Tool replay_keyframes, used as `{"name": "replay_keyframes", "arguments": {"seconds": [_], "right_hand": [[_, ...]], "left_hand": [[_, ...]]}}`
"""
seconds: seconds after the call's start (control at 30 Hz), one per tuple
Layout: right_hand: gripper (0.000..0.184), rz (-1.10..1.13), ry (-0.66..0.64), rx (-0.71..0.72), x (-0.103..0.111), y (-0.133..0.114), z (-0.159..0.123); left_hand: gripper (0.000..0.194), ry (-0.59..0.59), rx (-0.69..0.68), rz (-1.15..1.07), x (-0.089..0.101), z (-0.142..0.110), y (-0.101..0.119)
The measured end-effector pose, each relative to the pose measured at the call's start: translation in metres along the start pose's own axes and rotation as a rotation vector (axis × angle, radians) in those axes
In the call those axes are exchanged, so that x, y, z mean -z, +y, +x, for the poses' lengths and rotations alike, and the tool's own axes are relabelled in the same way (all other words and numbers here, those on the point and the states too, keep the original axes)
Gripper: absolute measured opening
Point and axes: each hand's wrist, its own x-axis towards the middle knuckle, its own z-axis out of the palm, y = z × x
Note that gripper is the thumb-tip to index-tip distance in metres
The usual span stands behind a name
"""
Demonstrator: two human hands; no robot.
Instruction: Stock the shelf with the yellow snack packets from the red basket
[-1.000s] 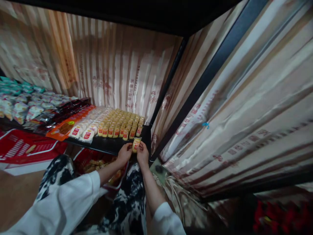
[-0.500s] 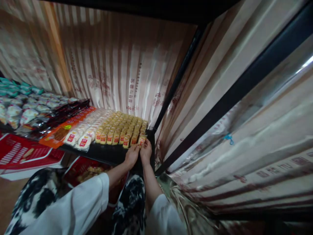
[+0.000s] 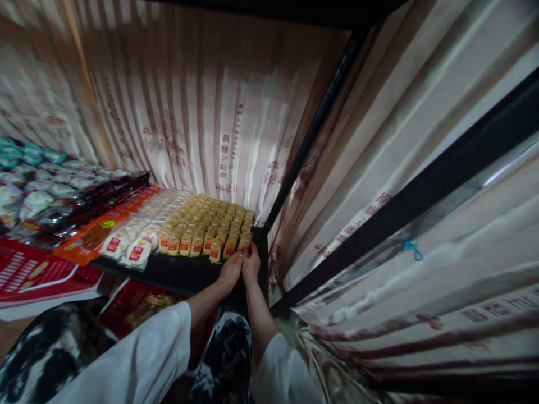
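Small yellow snack packets (image 3: 197,224) with red labels stand in tight rows on the black shelf (image 3: 181,272). At the front right end of these rows is one yellow snack packet (image 3: 244,240), upright against its neighbours. My right hand (image 3: 251,266) has its fingers closed on the lower right of this packet. From the left, my left hand (image 3: 231,271) meets it, fingertips pinched together at the packet's bottom edge. The fingers partly cover the packet's lower end.
Left of the yellow rows lie white round packets (image 3: 137,252), an orange packet (image 3: 90,238), dark packets (image 3: 84,205) and white bags (image 3: 36,205). Red boxes (image 3: 37,275) sit lower down. A black post (image 3: 311,134) and printed curtain (image 3: 189,112) bound the shelf's corner.
Both hands have lowered the yellow packet slightly and brought it in line with the front of the right-hand row. The camera view has shifted a little.
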Motion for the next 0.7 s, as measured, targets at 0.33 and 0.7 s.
{"name": "replay_keyframes", "arguments": {"seconds": [0.33, 0.7], "right_hand": [[0.046, -0.065, -0.037, 0.043, -0.006, 0.004, 0.004], [0.052, -0.071, -0.03, 0.166, -0.011, 0.004, -0.005]], "left_hand": [[0.033, -0.014, -0.004, -0.011, 0.002, -0.003, -0.001], [0.035, -0.043, 0.058, -0.027, 0.022, -0.039, 0.005]]}}
